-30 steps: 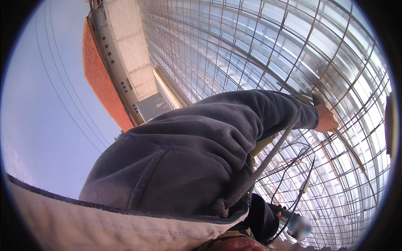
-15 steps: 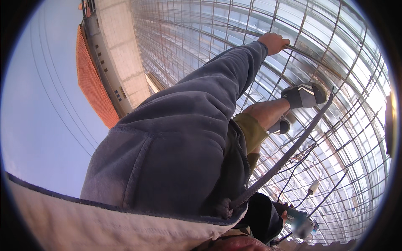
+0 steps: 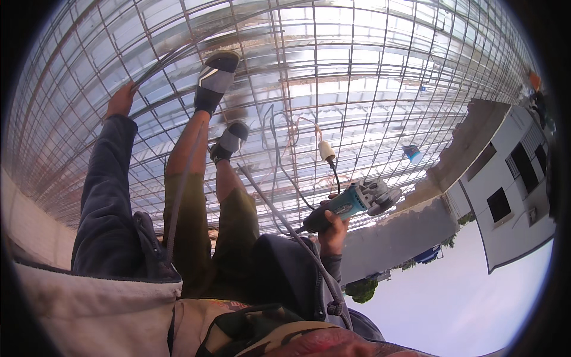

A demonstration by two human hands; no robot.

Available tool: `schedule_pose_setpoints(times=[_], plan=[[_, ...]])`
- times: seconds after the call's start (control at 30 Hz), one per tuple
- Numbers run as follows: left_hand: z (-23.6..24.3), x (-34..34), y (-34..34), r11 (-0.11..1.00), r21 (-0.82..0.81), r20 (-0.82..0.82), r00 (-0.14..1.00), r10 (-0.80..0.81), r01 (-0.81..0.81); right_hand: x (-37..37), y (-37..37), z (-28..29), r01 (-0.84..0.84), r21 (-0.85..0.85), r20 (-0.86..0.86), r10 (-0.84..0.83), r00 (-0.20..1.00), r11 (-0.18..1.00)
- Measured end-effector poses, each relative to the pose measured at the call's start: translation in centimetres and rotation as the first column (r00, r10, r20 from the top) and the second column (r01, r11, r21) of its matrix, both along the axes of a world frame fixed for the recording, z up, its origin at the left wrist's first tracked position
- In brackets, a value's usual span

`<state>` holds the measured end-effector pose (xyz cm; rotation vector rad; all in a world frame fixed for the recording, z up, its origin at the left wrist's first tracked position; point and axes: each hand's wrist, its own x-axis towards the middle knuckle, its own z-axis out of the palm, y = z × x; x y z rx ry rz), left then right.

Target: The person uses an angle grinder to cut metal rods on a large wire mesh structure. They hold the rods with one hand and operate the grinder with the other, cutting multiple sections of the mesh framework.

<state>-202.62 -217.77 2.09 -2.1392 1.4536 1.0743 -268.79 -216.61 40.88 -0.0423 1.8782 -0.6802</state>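
Observation:
My left hand [image 3: 121,100] is closed around thin steel bars [image 3: 165,59] lying along the wire mesh [image 3: 315,53], at the upper left. My right hand [image 3: 332,235] grips a teal and black angle grinder [image 3: 346,203], its head pointing right. Beside it, a white cord connector [image 3: 326,150] lies over the mesh among loose cables [image 3: 278,156]. My shoes [image 3: 215,77] rest on the mesh, between my two hands.
The mesh lies over shiny ribbed metal sheets. A small blue object [image 3: 411,153] rests to the right, near a rough concrete edge [image 3: 446,163]. Beyond it stand a white building [image 3: 499,190], treetops [image 3: 361,290] and sky. A pale concrete surface [image 3: 41,226] is at the lower left.
The view has swung round: my left hand and sleeve have shifted from upper centre and right to the left, and both legs and my right hand with the grinder have come more fully into view.

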Motion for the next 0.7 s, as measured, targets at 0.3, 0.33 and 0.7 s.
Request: schedule_pose_setpoints(times=[0.3,0.33,0.7], plan=[[-2.6,2.1,0.3,0.993,-0.120,0.082,0.997,0.000,0.010,-2.1,0.6,-1.2,0.057,-0.007,-0.018,-0.057,0.998,0.998],[-2.2,1.8,-0.1,0.995,-0.101,0.102,0.995,-0.002,0.012,-2.0,1.0,-0.7,0.072,-0.004,-0.013,-0.072,0.997,0.997],[20.1,-7.4,-6.1,0.980,-0.133,-0.150,0.981,0.125,-0.146,-5.4,1.5,10.0,0.312,-0.064,-0.182,-0.318,0.930,0.948]])
